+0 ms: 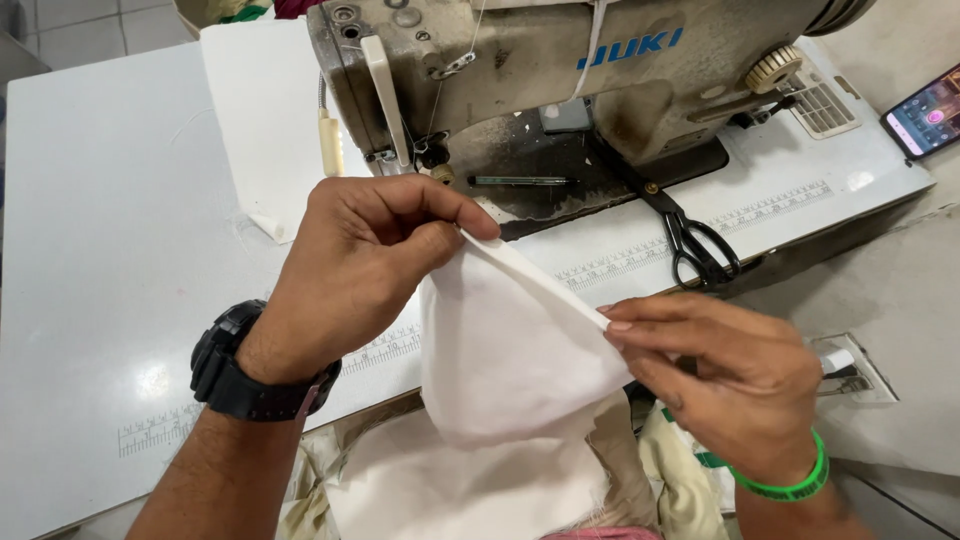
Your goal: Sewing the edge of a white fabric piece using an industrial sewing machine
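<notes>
A piece of white cloth (510, 350) hung above the front edge of the white sewing table (110, 230), its folded top edge stretched taut; the left hand (365, 255) pinched one end, the right hand (725, 375) pinched the other; behind stood an industrial sewing machine (560, 70); black scissors (695, 240) lay nearby; a phone (925, 115) sat far right.

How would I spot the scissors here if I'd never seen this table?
Find the big beige sewing machine on the white table. Just right of its dark base plate lie the scissors, blades toward the machine. They are all black, unlike the slim green pen nearby.
</notes>
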